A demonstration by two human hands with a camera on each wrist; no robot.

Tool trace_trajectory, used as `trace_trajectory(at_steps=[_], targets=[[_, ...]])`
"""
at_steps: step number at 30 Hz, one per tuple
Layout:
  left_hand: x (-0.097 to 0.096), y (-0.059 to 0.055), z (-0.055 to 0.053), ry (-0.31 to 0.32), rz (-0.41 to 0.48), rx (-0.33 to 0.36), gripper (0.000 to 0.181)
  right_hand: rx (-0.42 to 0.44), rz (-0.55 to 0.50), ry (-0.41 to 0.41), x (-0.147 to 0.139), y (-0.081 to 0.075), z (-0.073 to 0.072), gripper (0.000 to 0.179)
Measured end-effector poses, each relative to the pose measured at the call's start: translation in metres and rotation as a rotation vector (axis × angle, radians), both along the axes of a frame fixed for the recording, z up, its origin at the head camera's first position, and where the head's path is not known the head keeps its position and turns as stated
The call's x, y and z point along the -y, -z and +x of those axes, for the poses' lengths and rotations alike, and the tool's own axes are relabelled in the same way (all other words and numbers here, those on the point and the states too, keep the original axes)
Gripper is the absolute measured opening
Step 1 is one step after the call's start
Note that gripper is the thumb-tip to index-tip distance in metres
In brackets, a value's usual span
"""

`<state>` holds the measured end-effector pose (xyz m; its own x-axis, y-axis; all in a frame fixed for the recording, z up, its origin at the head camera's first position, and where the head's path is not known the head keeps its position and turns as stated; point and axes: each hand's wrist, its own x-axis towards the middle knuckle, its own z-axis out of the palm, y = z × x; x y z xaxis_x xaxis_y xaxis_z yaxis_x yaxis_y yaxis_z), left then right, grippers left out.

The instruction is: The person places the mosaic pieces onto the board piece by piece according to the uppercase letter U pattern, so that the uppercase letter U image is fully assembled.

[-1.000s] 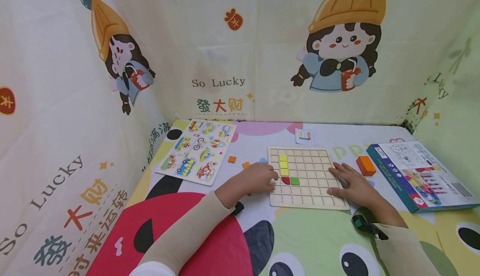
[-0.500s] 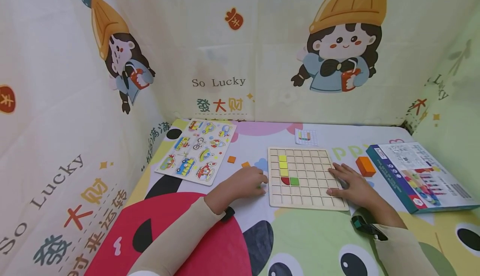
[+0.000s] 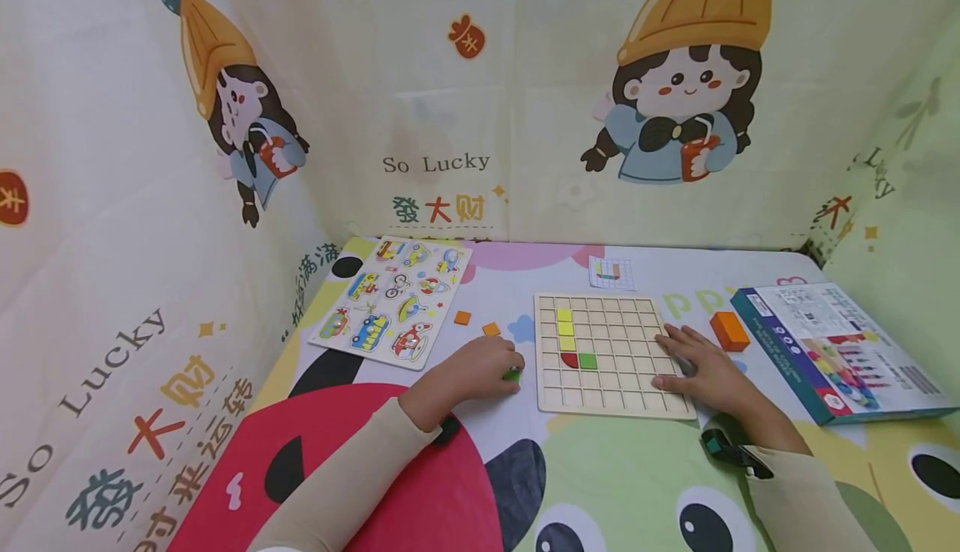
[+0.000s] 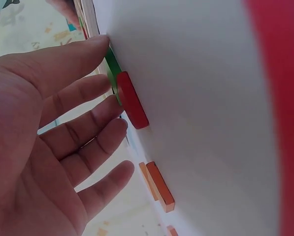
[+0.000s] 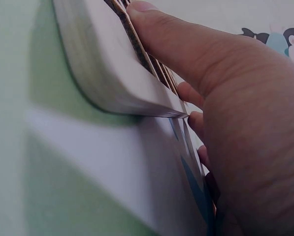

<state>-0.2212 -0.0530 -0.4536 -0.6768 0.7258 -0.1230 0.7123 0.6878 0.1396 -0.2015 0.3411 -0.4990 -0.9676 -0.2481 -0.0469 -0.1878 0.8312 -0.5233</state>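
My left hand (image 3: 480,368) is low over the table, left of the wooden grid board (image 3: 622,381). Its thumb and forefinger close around a small green block (image 4: 112,69), one at either end. Just beside it a red rounded block (image 4: 132,101) lies on the table, hidden by the hand in the head view. Spread over the board's right edge, my right hand (image 3: 705,368) rests with its thumb on top. Set in the grid are a column of yellow squares (image 3: 566,329), a red quarter-round piece (image 3: 570,360) and a green square (image 3: 588,361).
Two small orange blocks, one of them an orange square (image 3: 462,318), lie beyond my left hand. A picture puzzle board (image 3: 393,302) is at the left, a pattern card (image 3: 611,273) behind the grid. An orange cube (image 3: 729,332) and a flat box (image 3: 847,352) are at the right.
My left hand has moved left, off the grid board's left edge and down to the green block on the table. My right hand has stayed on the board.
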Motion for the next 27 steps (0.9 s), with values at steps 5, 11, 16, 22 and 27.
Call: trace_trajectory(at_steps=[5,11,16,22,27], targets=[[0.0023,0.0020,-0.0010,0.014,0.002,-0.020,0.022,-0.007,-0.005,-0.006,-0.0007,-0.0004,0.0000,0.093],[0.0035,0.0040,-0.0023,0.010,0.006,-0.007,0.022,-0.013,-0.007,-0.015,-0.0007,-0.0015,0.0007,0.093],[0.0038,0.0023,-0.0020,0.010,-0.004,0.000,0.023,-0.023,-0.007,-0.029,-0.0005,-0.0021,0.0010,0.092],[0.0030,0.0033,-0.0034,0.031,-0.021,-0.019,0.023,-0.029,-0.004,-0.034,-0.0011,-0.0008,0.0016,0.092],[0.0013,0.0021,-0.0044,0.049,-0.041,-0.025,0.023,-0.026,-0.004,-0.029,-0.0005,-0.0012,0.0022,0.092]])
